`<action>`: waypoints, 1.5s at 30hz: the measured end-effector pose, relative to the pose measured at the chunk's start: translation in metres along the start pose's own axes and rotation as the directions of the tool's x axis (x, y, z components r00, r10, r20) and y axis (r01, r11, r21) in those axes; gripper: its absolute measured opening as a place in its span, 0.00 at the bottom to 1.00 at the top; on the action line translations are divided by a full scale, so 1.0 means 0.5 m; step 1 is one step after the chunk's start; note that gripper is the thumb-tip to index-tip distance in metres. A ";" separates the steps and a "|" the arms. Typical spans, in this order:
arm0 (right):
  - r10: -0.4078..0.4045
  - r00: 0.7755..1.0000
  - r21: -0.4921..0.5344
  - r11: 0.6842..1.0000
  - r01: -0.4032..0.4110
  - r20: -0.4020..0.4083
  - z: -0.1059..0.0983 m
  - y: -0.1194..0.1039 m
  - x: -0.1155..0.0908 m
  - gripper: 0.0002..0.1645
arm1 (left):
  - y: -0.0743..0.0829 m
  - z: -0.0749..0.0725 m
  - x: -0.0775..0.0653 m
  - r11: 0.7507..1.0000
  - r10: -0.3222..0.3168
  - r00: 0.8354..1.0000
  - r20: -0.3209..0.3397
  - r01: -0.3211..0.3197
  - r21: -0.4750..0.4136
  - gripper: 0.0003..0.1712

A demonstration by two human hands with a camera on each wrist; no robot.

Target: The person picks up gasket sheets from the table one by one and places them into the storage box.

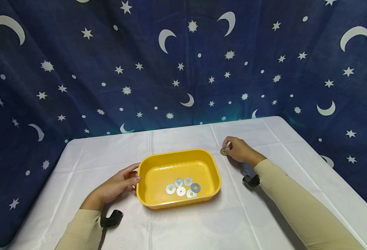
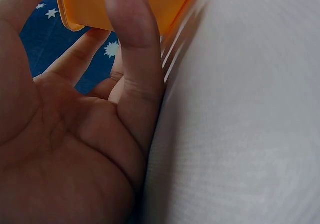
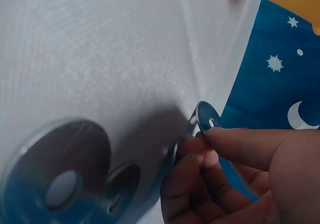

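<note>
A shallow yellow plastic tray [image 1: 178,205] sits on the table, with several flat metal washers [image 1: 195,185] toward its near side. My left hand [image 1: 116,184] is at the tray's left end, fingertips against its outer wall. In the left wrist view the fingers reach out fairly straight to the orange-looking tray [image 2: 87,6]. To the right of the tray, my right hand [image 1: 240,150] pinches one washer [image 1: 222,152] between thumb and fingers, close over the cloth. The right wrist view shows that washer [image 3: 203,115] tilted on edge at the fingertips.
More washers [image 3: 90,151] lie on the table by the right wrist, partly covered by the arm in the head view. A white cloth [image 1: 183,229] covers the table. Behind and at the sides hangs a dark blue curtain [image 1: 146,90] with moons and stars.
</note>
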State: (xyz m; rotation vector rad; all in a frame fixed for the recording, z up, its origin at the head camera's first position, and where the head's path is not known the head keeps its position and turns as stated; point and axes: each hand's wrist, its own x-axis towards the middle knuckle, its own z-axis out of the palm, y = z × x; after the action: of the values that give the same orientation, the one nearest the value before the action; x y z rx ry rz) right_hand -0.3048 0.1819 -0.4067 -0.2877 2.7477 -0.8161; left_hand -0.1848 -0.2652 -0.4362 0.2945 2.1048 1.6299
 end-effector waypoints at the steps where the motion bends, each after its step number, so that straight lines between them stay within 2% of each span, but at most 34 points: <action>1: -0.003 1.000 0.005 1.000 0.003 -0.002 0.000 0.000 -0.002 0.08 | 0.000 0.000 0.000 1.000 0.001 1.000 0.000 -0.001 0.000 0.37; 6: -0.033 0.999 0.051 0.998 0.034 -0.013 -0.002 -0.007 -0.017 0.06 | 0.001 0.001 -0.001 1.000 -0.008 1.000 -0.008 0.008 -0.003 0.37; 11: -0.118 0.990 0.071 0.990 0.124 -0.080 -0.004 -0.028 -0.037 0.07 | 0.003 0.000 -0.002 1.000 -0.026 1.000 -0.017 0.026 0.007 0.38; 15: -0.176 0.973 0.111 0.975 0.193 -0.147 -0.005 -0.055 -0.053 0.08 | 0.006 0.000 -0.002 0.999 -0.037 0.999 -0.031 0.038 0.011 0.38; 24: -0.259 0.944 0.165 0.941 0.294 -0.203 0.000 -0.137 -0.085 0.07 | 0.006 -0.005 -0.008 0.999 -0.051 0.998 -0.037 0.051 0.003 0.39; 28: -0.294 0.940 0.199 0.924 0.326 -0.173 0.010 -0.169 -0.095 0.07 | 0.006 -0.004 -0.011 0.999 -0.050 0.998 -0.033 0.050 0.002 0.39; 32: -0.304 0.945 0.229 0.918 0.325 -0.121 0.030 -0.188 -0.102 0.08 | 0.005 -0.001 -0.009 0.998 -0.060 0.998 -0.033 0.060 0.013 0.38; 45: -0.333 0.942 0.266 0.904 0.335 -0.054 0.108 -0.216 -0.092 0.08 | 0.006 0.003 -0.002 0.999 -0.034 0.999 -0.008 0.034 -0.002 0.38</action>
State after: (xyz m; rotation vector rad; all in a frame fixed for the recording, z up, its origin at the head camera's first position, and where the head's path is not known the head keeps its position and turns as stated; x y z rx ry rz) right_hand -0.2325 0.0777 -0.3816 -0.7124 2.5813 -1.2682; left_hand -0.1837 -0.2633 -0.4336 0.2504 2.1026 1.6153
